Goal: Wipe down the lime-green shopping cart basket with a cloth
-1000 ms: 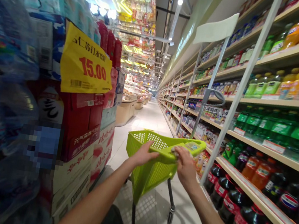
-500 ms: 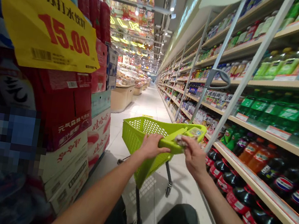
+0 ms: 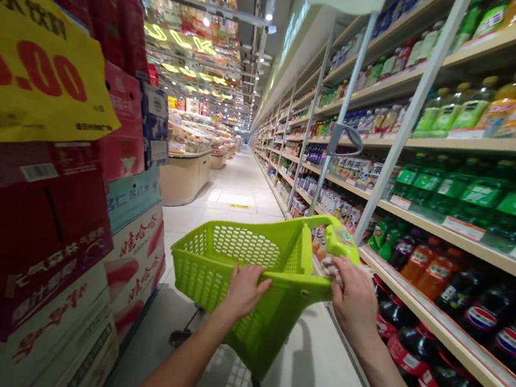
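Cart: one green cart (image 3: 223, 259) of plastic mesh stands in the aisle just ahead of the person, its right side riding higher than its left.
Left hand: the left hand (image 3: 246, 290) is on the cart's near rim, its fingers folded over the edge and held close together.
Right hand: the right hand (image 3: 357, 299) grips the right end of the handle (image 3: 342, 242). Its bent fingers pin a pale wad (image 3: 330, 269) against the plastic (cloth or paper, too crumpled to tell).
Rim and fingers: the rim passes under both sets of fingers, with a bare green stretch between the hands.
Counts: one cart, two hands, one wheel (image 3: 178, 337) in view, one yellow price sign (image 3: 37, 79).
Left side: stacked red cartons (image 3: 55, 215) stand just beside the cart.
Right side: the shelves (image 3: 466, 231) carry drinks, with dark bottles (image 3: 414, 346) lowest, near the right hand.
Floor: the pale floor (image 3: 239, 191) runs down the aisle.
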`<control>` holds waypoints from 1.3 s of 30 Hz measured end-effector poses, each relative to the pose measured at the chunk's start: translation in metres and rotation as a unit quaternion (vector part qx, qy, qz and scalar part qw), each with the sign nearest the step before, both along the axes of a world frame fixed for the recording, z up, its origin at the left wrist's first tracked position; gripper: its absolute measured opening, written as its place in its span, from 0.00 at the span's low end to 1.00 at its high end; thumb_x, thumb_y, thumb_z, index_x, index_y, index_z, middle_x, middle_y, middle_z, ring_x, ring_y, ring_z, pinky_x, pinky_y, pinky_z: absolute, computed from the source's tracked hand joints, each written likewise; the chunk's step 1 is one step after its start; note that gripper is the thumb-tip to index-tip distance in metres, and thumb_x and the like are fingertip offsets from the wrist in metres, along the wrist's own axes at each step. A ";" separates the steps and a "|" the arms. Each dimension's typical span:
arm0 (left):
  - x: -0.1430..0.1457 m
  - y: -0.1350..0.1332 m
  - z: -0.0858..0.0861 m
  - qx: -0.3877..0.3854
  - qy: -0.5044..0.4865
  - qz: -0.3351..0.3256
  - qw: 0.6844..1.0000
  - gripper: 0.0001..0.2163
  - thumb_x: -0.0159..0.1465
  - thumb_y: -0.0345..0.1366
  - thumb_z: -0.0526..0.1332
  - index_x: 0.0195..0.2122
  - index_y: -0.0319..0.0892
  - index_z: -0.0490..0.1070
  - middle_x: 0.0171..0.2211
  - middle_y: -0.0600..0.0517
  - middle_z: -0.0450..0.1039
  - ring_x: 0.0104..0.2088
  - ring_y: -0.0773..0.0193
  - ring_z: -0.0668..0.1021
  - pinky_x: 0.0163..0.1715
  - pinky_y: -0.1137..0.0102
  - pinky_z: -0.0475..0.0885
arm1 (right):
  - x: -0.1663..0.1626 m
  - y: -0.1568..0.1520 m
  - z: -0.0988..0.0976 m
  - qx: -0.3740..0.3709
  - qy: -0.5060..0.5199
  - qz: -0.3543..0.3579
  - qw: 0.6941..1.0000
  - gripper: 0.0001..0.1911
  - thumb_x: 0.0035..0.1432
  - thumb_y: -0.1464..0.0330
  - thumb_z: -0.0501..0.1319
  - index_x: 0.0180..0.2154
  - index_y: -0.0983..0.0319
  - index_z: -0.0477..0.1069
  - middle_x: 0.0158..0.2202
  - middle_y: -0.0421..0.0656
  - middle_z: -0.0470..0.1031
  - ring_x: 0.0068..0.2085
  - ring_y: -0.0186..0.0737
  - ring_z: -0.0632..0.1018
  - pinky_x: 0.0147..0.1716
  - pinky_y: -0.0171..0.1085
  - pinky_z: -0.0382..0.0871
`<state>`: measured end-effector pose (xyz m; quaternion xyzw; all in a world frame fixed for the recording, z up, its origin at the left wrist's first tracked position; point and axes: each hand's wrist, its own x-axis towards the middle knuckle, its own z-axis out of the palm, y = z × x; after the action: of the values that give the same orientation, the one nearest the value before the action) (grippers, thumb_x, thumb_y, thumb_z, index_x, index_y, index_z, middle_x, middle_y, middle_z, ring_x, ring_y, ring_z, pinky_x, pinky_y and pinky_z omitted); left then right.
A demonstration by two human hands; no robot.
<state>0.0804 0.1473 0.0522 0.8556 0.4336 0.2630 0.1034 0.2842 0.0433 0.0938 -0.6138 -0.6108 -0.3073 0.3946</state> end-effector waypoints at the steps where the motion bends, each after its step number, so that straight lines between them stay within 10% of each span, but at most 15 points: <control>1: 0.003 0.002 -0.003 0.006 0.000 -0.009 1.000 0.14 0.62 0.43 0.48 0.44 0.43 0.65 0.43 0.50 0.71 0.47 0.59 0.68 0.55 0.55 0.50 | -0.009 0.004 -0.007 -0.007 -0.007 0.008 1.000 0.20 0.52 0.76 0.50 0.48 0.62 0.66 0.47 0.49 0.70 0.49 0.48 0.70 0.48 0.52 0.62; 7: 0.023 0.003 -0.004 -0.020 0.006 -0.090 0.996 0.13 0.61 0.35 0.48 0.47 0.45 0.64 0.46 0.51 0.70 0.48 0.62 0.69 0.55 0.57 0.51 | -0.050 0.032 -0.047 -0.018 -0.045 0.115 0.992 0.18 0.56 0.76 0.51 0.46 0.56 0.68 0.49 0.44 0.70 0.53 0.43 0.68 0.51 0.49 0.63; 15: 0.047 -0.004 -0.008 -0.012 0.027 -0.091 0.995 0.20 0.57 0.33 0.52 0.52 0.42 0.61 0.52 0.46 0.66 0.53 0.59 0.66 0.56 0.56 0.51 | 0.023 0.006 -0.030 0.061 0.063 0.031 0.996 0.21 0.56 0.78 0.48 0.48 0.57 0.67 0.52 0.45 0.67 0.56 0.41 0.64 0.53 0.50 0.61; 23: 0.033 -0.011 -0.021 0.037 0.074 -0.034 0.996 0.23 0.55 0.28 0.51 0.54 0.41 0.58 0.54 0.47 0.63 0.55 0.59 0.62 0.58 0.55 0.45 | 0.009 -0.018 -0.102 -0.027 0.052 0.137 0.989 0.24 0.54 0.79 0.49 0.50 0.56 0.65 0.51 0.43 0.68 0.55 0.41 0.65 0.50 0.46 0.67; 31: 0.036 -0.020 -0.017 0.036 0.124 0.003 0.992 0.24 0.55 0.29 0.52 0.55 0.42 0.56 0.54 0.47 0.63 0.55 0.59 0.62 0.58 0.56 0.46 | 0.054 -0.014 -0.050 0.103 0.120 0.091 0.983 0.23 0.55 0.78 0.49 0.51 0.55 0.64 0.54 0.41 0.64 0.57 0.40 0.62 0.56 0.50 0.56; 39: 0.035 -0.026 -0.010 -0.032 0.061 -0.005 0.998 0.26 0.52 0.27 0.52 0.55 0.43 0.57 0.56 0.47 0.60 0.58 0.57 0.59 0.58 0.53 0.45 | 0.019 -0.038 -0.139 -0.092 0.129 0.236 0.959 0.28 0.50 0.81 0.49 0.50 0.53 0.66 0.50 0.41 0.69 0.51 0.40 0.70 0.49 0.44 0.68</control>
<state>0.1150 0.1210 0.0419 0.8683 0.4432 0.1963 0.1053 0.3035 0.0053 -0.0451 -0.5206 -0.7077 -0.0663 0.4730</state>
